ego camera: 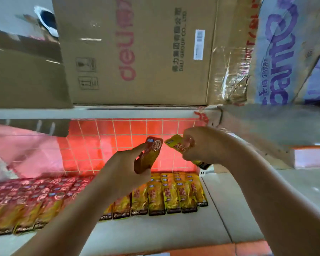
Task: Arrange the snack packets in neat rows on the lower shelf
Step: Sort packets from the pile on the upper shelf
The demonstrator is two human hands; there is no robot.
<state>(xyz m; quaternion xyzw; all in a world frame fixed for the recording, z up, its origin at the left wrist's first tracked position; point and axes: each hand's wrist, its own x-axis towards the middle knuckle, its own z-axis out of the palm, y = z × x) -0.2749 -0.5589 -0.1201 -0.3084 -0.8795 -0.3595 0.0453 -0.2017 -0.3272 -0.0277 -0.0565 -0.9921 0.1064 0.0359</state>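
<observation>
While your left hand [126, 163] grips the red packet [152, 147] and your right hand [201, 145] pinches the yellow packet [173, 143], expect light, limp, slippery foil. Hold them by the sealed ends. The packet rows [174, 193] lie at 6 o'clock on the lower shelf [174, 233].

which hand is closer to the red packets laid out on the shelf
Left. The left hand is raised just right of the red packets; the right hand is farther right, above the yellow packets.
</observation>
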